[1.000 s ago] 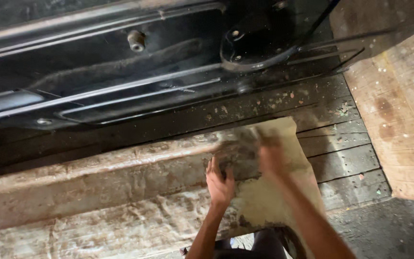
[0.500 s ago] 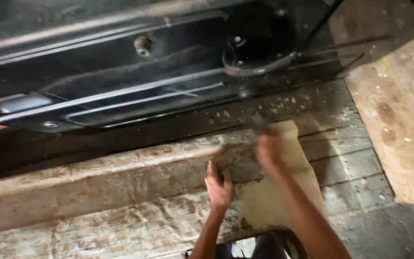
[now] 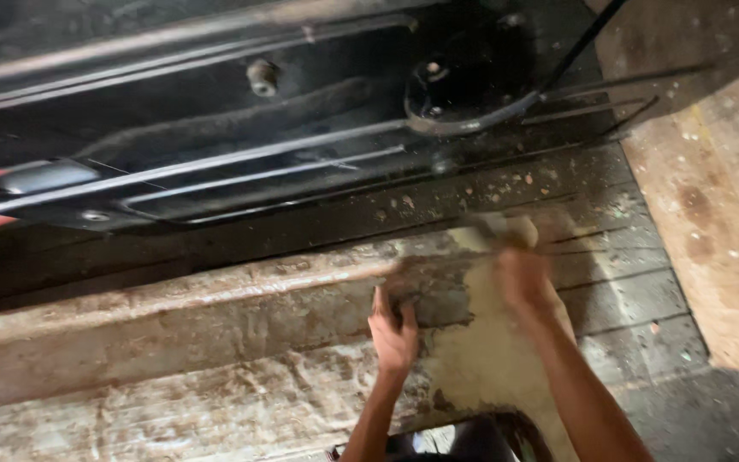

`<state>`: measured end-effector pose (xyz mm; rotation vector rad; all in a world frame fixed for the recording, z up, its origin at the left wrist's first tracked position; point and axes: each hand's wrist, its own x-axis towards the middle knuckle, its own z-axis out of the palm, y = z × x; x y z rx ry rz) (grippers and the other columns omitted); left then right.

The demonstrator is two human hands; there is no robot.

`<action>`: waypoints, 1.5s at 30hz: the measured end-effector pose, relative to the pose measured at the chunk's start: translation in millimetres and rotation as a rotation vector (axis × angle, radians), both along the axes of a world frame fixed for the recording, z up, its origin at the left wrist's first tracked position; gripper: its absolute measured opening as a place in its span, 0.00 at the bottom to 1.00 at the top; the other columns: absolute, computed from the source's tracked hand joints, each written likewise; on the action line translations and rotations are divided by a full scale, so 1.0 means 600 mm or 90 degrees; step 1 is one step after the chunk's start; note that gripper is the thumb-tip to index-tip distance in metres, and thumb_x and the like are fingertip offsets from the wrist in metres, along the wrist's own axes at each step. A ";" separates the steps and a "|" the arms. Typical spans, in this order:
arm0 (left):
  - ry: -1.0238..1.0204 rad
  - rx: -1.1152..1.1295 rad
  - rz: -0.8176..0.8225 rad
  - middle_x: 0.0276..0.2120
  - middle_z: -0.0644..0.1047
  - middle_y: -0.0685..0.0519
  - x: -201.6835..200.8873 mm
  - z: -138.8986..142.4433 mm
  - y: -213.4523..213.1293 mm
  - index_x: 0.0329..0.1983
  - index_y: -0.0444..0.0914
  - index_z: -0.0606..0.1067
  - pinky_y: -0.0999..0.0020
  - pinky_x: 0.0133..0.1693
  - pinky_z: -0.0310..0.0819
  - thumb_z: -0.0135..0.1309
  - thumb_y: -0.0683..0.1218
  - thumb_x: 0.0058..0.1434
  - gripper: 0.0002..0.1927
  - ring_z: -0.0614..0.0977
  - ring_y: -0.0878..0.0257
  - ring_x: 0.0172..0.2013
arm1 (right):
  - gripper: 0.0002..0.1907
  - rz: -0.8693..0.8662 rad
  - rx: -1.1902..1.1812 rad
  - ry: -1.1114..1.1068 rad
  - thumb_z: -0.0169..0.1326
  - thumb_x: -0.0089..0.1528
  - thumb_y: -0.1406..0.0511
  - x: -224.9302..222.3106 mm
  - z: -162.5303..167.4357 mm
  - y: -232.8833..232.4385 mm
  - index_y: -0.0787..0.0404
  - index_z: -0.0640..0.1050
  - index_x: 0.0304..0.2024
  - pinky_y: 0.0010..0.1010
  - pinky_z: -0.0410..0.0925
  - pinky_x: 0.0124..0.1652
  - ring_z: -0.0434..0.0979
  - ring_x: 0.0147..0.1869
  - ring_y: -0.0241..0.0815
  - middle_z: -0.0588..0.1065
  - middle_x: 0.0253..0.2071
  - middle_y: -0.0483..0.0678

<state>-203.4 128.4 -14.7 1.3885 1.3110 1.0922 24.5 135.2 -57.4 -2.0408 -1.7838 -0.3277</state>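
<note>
A tan, dirt-stained sheet lies over a grimy concrete ledge. My left hand presses on the sheet's dark, soiled left part, with its fingers bent over the edge. My right hand is blurred by motion and grips the sheet near its pale, bunched upper corner. Both forearms reach up from the bottom of the view. A dark shape sits low between my arms.
A black metal underside with rails, a bolt and a round fitting with a cable spans the top. Dark grooved planks strewn with crumbs lie under the sheet. A worn plywood board is at the right.
My right hand has moved up and right along the sheet, bunching its top corner. My left hand has stayed on the dark patch. The view has shifted slightly.
</note>
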 end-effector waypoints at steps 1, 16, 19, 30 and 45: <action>0.005 -0.049 0.017 0.35 0.80 0.36 0.000 0.005 0.002 0.53 0.33 0.74 0.53 0.40 0.77 0.48 0.41 0.59 0.18 0.82 0.41 0.33 | 0.10 -0.046 -0.036 0.011 0.52 0.62 0.74 0.004 -0.002 -0.005 0.68 0.79 0.45 0.47 0.73 0.34 0.80 0.37 0.54 0.78 0.38 0.61; 0.050 0.090 -0.005 0.43 0.80 0.32 -0.004 -0.054 0.000 0.59 0.28 0.71 0.54 0.41 0.78 0.52 0.40 0.60 0.24 0.82 0.39 0.39 | 0.08 -0.004 -0.181 0.048 0.52 0.61 0.67 0.038 -0.014 -0.009 0.63 0.80 0.39 0.48 0.73 0.38 0.80 0.38 0.55 0.79 0.35 0.59; 0.020 0.123 0.038 0.45 0.80 0.33 -0.001 -0.064 -0.003 0.60 0.28 0.69 0.54 0.45 0.77 0.52 0.40 0.60 0.24 0.83 0.39 0.42 | 0.10 -0.158 -0.214 0.271 0.52 0.60 0.67 0.030 -0.030 0.015 0.65 0.80 0.40 0.47 0.73 0.37 0.80 0.39 0.58 0.79 0.37 0.61; -0.033 0.077 0.021 0.36 0.81 0.37 -0.005 -0.018 0.002 0.56 0.34 0.72 0.54 0.40 0.77 0.48 0.37 0.59 0.20 0.83 0.43 0.34 | 0.20 -0.086 0.032 -0.039 0.51 0.62 0.65 0.040 -0.032 -0.010 0.70 0.78 0.54 0.45 0.73 0.41 0.81 0.43 0.57 0.80 0.51 0.60; 0.015 0.078 -0.003 0.34 0.80 0.37 0.003 -0.023 0.002 0.56 0.33 0.73 0.56 0.34 0.75 0.48 0.38 0.60 0.19 0.80 0.45 0.29 | 0.13 -0.035 -0.217 -0.043 0.52 0.60 0.67 0.110 -0.018 -0.075 0.64 0.80 0.45 0.47 0.73 0.48 0.79 0.51 0.56 0.78 0.51 0.59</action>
